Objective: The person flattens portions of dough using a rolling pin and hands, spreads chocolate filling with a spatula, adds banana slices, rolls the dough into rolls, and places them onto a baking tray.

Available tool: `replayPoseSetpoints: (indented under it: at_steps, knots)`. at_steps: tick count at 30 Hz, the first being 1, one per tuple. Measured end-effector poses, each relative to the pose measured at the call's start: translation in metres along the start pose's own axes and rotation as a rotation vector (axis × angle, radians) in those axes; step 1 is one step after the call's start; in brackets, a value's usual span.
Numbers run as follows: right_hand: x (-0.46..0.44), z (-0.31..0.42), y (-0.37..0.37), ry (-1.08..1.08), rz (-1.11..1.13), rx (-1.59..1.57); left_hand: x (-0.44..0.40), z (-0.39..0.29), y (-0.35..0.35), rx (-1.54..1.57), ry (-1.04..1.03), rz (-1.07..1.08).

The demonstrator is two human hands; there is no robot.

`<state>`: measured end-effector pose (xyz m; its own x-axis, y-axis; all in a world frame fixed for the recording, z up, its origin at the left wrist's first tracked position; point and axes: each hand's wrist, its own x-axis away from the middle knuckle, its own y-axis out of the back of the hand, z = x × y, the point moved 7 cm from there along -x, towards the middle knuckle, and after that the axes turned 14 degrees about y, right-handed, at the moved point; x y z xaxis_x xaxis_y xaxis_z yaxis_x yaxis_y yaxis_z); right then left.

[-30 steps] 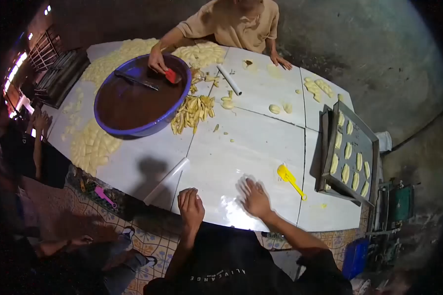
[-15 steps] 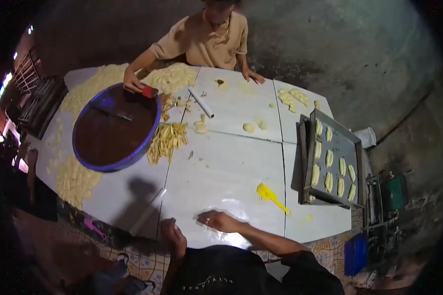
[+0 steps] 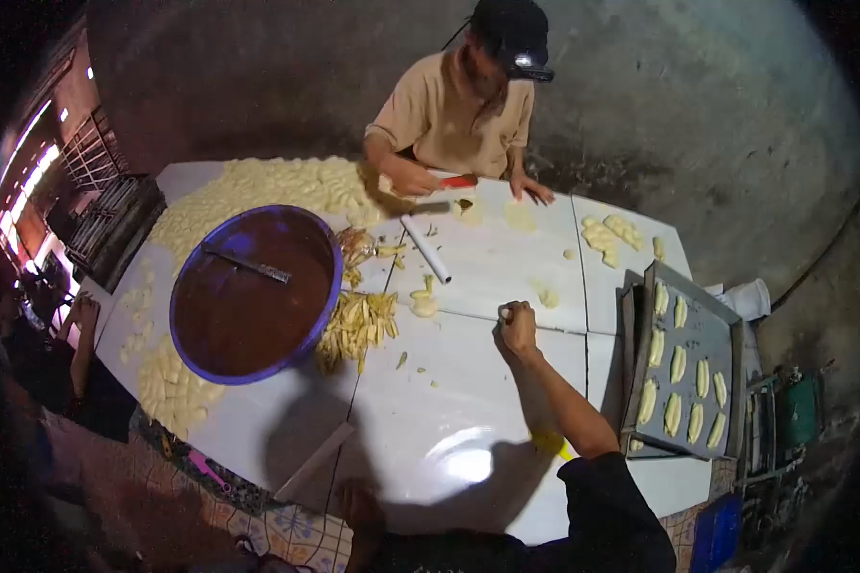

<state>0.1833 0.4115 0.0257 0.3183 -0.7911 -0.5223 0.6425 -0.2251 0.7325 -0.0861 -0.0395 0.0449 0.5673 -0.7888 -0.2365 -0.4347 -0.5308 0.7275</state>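
Observation:
My right hand (image 3: 519,329) reaches to the middle of the white table (image 3: 449,382), its fingers closed on a small pale dough piece (image 3: 505,313). Down at the near edge, my left hand (image 3: 358,504) lies in dark shadow and its fingers are hard to make out. A flattened dough piece (image 3: 547,295) sits just beyond my right hand. To its left are another dough piece with banana strips (image 3: 423,304) and a white rolling pin (image 3: 426,249). The yellow scraper (image 3: 550,444) is partly hidden under my right arm.
A purple basin (image 3: 332,315) of brown filling stands left, beside banana strips (image 3: 358,325) and many dough pieces (image 3: 268,191). Right is a tray (image 3: 734,382) of shaped dough. Across the table, a person (image 3: 454,119) holds a red spatula (image 3: 459,181). Another person's hand (image 3: 84,310) shows far left.
My right hand has moved forward from the near edge and taken hold of a dough piece. The person opposite has moved the red spatula from the basin to the far dough.

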Motion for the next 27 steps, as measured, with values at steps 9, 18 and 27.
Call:
replayPoseSetpoints:
  at_steps: [9,18,27]
  knots:
    - [0.189,0.257,0.109,0.160,0.290,-0.594,0.000,-0.066,-0.107,1.264,0.912,1.045]
    - [0.265,0.236,0.113,-0.394,-0.039,-0.803,0.002,-0.093,-0.075,0.950,0.225,0.917]
    - [0.262,0.251,0.091,-0.154,0.180,-0.407,-0.035,-0.071,-0.064,0.205,-0.246,0.301]
